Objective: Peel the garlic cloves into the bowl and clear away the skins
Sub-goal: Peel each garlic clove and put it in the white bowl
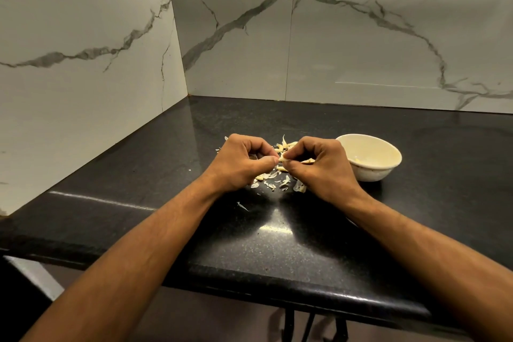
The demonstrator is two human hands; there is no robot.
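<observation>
Garlic peeling under way, bowl barely filled

Both hands meet over the black countertop [277, 244], fingers curled inward. The left hand [244, 162] and the right hand [319, 166] each pinch an end of one garlic clove [283, 158], held just above the litter of skins [273, 179] and unpeeled cloves [286, 146] lying between and beneath them. Which fingertip has hold of the papery edge is too small to tell.

To do this step well, I judge the left hand should keep the clove steady while the right teases the skin away in strips, letting the scraps fall onto the existing heap, not toward the bowl. Pressure should stay light, since a bare clove is slippery.

The cream bowl [370, 158] stands upright just beside the right hand, on its far right side. Inside, only a small pale bit, likely peeled garlic [356, 159], lies near the left wall; the rest of the interior shows bare. Most of the task seems left.
</observation>
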